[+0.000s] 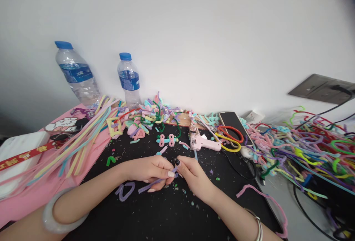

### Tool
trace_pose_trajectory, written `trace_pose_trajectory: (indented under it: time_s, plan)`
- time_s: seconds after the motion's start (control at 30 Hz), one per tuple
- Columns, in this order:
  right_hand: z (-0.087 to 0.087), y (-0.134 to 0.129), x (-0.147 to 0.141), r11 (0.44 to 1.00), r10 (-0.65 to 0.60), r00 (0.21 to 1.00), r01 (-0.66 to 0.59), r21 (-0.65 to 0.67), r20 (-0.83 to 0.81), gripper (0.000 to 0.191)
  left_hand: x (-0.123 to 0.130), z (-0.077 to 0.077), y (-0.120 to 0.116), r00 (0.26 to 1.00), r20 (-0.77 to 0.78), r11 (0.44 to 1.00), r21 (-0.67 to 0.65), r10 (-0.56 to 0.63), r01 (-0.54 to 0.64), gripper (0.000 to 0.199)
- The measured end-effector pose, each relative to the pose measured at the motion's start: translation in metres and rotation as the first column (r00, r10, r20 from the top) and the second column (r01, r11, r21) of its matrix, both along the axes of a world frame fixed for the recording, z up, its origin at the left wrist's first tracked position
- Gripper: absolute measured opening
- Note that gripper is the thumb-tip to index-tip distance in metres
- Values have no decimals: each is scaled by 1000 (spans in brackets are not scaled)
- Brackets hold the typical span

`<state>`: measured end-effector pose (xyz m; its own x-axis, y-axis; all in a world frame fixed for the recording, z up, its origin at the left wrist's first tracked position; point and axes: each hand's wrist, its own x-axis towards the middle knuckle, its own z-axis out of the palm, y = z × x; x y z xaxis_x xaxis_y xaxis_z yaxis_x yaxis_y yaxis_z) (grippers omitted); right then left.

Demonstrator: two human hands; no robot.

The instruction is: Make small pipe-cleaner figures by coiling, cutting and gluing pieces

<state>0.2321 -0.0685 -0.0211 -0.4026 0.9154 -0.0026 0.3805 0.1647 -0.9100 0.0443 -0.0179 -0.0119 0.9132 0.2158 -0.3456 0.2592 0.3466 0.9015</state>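
Purple fuzzy stem pinched in fingertips of your left hand and right hand, over black surface, probably to steady it; glue gun lies just beyond, likely for easy reach

No wording can be read for certain: the left bottle's blue label carries white characters, blurred; the right bottle's blue label has a white character beside a block of fine print, too small; the red strap shows gold characters and figures, likewise unclear
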Motion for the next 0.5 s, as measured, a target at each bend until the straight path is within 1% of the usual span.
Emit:
trace_pose_trajectory:
  time_s: [0.27, 0.5]
  plan:
    - [2, 0, -2, 1000, -17, 1000, 17, -9, -7, 37, 0, -3, 1, 999, 32, 1000, 17, -3, 2, 30]
    - [2, 1, -2, 1000, -19, 1000, 19, 12, -19, 36, 0, -3, 0, 1000, 18, 1000, 23, 0, -1, 28]
